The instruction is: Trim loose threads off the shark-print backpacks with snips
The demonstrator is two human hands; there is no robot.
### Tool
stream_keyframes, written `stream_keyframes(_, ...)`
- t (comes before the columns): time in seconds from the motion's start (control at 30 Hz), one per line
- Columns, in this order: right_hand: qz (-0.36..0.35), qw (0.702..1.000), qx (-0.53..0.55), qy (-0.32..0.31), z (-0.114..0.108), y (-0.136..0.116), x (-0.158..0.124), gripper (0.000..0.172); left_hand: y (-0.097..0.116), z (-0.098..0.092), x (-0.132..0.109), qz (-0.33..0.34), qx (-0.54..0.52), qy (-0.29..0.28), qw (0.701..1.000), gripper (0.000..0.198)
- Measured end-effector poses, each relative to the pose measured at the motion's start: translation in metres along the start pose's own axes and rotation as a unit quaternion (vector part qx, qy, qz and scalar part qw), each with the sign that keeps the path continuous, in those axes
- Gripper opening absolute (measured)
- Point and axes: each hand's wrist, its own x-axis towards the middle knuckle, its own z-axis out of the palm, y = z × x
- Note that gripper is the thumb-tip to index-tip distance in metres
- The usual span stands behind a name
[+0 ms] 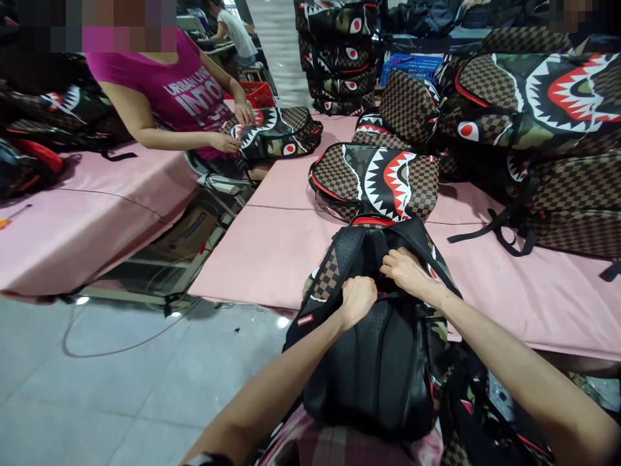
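A black-backed backpack (369, 369) with checkered and camouflage sides lies back panel up, partly across my lap and partly on the table edge. My left hand (359, 298) is closed on the backpack near the middle of its back panel, beside the left strap. My right hand (402, 268) is closed too, a little higher and to the right, between the two shoulder straps. What the fingertips pinch is hidden, though a dark fold and a bit of red show between the hands. Just beyond lies another backpack (383, 178) with a shark-mouth print, face up.
The pink-covered table (272, 259) holds stacked backpacks (339, 58) at the back and a pile of backpacks (548, 110) on the right with loose straps. Across the left gap, a person in a magenta shirt (179, 97) handles a backpack (279, 133). A blue crate (410, 68) stands behind.
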Motion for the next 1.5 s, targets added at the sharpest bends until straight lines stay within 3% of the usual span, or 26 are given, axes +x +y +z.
stream_keyframes(0.1,0.08,0.995,0.063,0.017,-0.001,0.0,-0.006,0.018,-0.004,0.004,-0.001,0.017,-0.008,0.015,1.0,0.031)
stream_keyframes(0.17,0.142,0.984,0.093,0.044,-0.001,0.002,-0.016,0.014,-0.013,0.008,-0.006,0.064,-0.022,0.042,0.997,0.033)
stream_keyframes(0.27,0.271,0.928,0.241,0.087,0.001,0.003,-0.033,0.019,-0.033,0.013,-0.019,0.257,-0.039,0.113,0.959,0.028)
stream_keyframes(0.33,0.334,0.868,0.35,0.108,0.004,0.003,-0.043,0.021,-0.044,0.011,-0.025,0.399,-0.021,0.125,0.908,0.025)
stream_keyframes(0.37,0.349,0.849,0.38,0.115,0.005,0.003,-0.047,0.02,-0.048,0.008,-0.025,0.436,-0.009,0.118,0.892,0.03)
stream_keyframes(0.43,0.364,0.828,0.407,0.129,0.007,0.002,-0.052,0.021,-0.05,0.001,-0.024,0.422,-0.005,0.126,0.898,0.04)
stream_keyframes(0.5,0.37,0.82,0.417,0.131,0.009,0.002,-0.055,0.022,-0.048,-0.004,-0.02,0.341,-0.005,0.161,0.926,0.038)
stream_keyframes(0.6,0.362,0.839,0.389,0.115,0.009,0.003,-0.053,0.02,-0.046,-0.002,-0.02,0.305,0.016,0.178,0.936,0.028)
stream_keyframes(0.77,0.237,0.958,0.14,0.083,0.006,0.002,-0.032,0.013,-0.048,0.005,-0.02,0.35,0.02,0.186,0.918,0.019)
stream_keyframes(0.83,0.197,0.977,0.054,0.06,0.006,0.0,-0.02,0.011,-0.049,0.005,-0.017,0.349,0.014,0.18,0.92,0.02)
stream_keyframes(1.0,0.19,0.98,0.023,0.046,0.013,0.0,0.001,0.009,-0.05,0.006,-0.012,0.346,-0.006,0.17,0.923,0.021)
stream_keyframes(1.27,0.17,0.981,0.078,0.053,0.018,0.014,0.0,0.012,-0.052,0.01,-0.01,0.342,-0.022,0.171,0.924,0.02)
stream_keyframes(1.5,0.162,0.983,0.071,0.058,0.02,0.01,0.005,0.011,-0.051,0.011,-0.01,0.331,-0.044,0.182,0.925,0.019)
